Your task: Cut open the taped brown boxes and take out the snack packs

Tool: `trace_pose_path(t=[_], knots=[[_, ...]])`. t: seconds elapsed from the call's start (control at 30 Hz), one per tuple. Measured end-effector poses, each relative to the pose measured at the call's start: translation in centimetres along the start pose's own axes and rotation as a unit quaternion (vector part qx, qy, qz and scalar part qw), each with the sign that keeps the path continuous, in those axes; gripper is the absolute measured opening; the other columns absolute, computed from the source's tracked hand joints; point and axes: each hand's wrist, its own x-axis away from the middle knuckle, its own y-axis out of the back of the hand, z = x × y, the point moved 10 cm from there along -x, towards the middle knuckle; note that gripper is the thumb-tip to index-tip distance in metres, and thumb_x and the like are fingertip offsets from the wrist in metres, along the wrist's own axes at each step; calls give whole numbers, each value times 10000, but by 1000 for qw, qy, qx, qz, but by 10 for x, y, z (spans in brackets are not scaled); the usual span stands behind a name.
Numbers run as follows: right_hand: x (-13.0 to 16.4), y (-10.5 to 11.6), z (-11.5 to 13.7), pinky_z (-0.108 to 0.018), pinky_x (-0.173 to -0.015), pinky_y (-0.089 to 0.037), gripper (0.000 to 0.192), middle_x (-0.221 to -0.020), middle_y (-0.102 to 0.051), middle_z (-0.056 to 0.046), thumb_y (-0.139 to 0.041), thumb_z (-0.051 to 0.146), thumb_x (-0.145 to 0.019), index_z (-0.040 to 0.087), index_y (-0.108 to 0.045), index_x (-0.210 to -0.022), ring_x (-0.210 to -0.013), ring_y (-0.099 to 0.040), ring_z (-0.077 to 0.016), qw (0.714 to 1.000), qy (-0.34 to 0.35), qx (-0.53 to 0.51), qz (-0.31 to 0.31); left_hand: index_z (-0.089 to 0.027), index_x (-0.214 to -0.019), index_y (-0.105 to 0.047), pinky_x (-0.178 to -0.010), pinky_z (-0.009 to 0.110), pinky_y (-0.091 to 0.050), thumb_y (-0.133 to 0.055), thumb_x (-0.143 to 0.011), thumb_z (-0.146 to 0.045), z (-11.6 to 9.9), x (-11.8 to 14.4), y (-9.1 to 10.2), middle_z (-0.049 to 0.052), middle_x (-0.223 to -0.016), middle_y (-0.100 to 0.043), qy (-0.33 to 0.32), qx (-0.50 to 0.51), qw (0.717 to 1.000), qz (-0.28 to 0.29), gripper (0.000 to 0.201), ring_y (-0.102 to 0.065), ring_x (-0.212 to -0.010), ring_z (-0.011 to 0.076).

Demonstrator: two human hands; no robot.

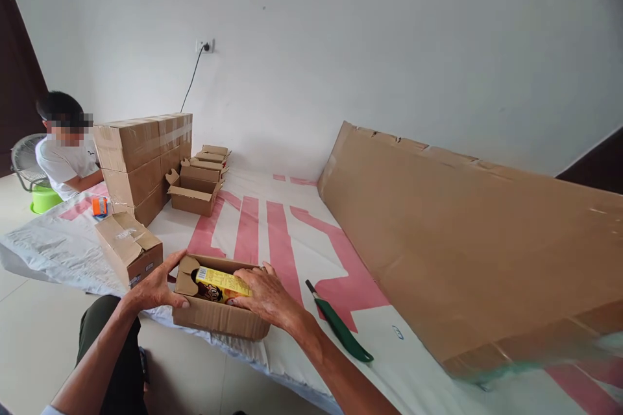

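Note:
Near the front edge of the covered table sits an open cardboard box (221, 319). My left hand (158, 285) grips its left end, thumb on the front side and fingers at the back corner. Inside the box lies a yellow snack packet (224, 284) with dark print and a barcode. My right hand (267, 292) reaches over the box's right part, its fingers closed on the packet's right end. That end is partly hidden beneath the hand. To the right of the box rests a knife with a green handle or sheath (343, 331).
A closed carton (126, 240) stands left of the box. Farther back are stacked taped cartons (141, 155) and several open boxes (195, 198). A large cardboard sheet (467, 246) leans at right. Someone in a white shirt (65, 162) sits at far left near an orange item (100, 207).

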Motion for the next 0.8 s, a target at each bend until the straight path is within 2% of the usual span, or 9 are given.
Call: trace_pose_path(t=[0.07,0.2,0.47,0.7,0.8], knots=[[0,-1,-1,-543,-1256,-267,264,-1234,-802,-114,-764,349,-926,241,-713,-1162,-1277,-680,-313,1000,-2,-10,-4,-280,-1725,-360,-1200,575,-499,-967,-570,-686,1,2,-1,144,-1731,-423,0,8,1000,-7,1366,-489,-1502,461],[3,3,3,-508,-1208,-329,253,-1217,-804,-98,-734,306,-913,264,-719,-1162,-1260,-675,-311,1000,0,-20,-15,-281,-1729,-360,-1192,585,-499,-972,-564,-688,2,4,-1,151,-1696,-470,-3,24,1000,-17,1377,-491,-1494,473],[8,11,9,-445,-1143,-382,254,-1264,-795,-107,-716,280,-889,249,-740,-1139,-1277,-662,-321,999,-27,-32,-5,-261,-1724,-384,-1206,547,-471,-1012,-570,-595,11,6,1,160,-1727,-432,3,45,999,-27,1356,-404,-1556,503],[5,6,9,-452,-1180,-352,225,-1259,-802,-101,-719,301,-921,259,-733,-1141,-1283,-673,-316,1000,-11,-17,0,-228,-1731,-359,-1258,541,-428,-1029,-562,-555,8,5,0,164,-1680,-496,4,44,999,-17,1387,-478,-1519,460],[4,4,7,-461,-1205,-333,267,-1285,-797,-110,-727,302,-926,251,-735,-1188,-1305,-667,-316,1000,-11,-19,3,-245,-1718,-390,-1217,538,-475,-1039,-550,-535,6,5,2,158,-1664,-517,9,40,999,-23,1368,-491,-1505,459]])
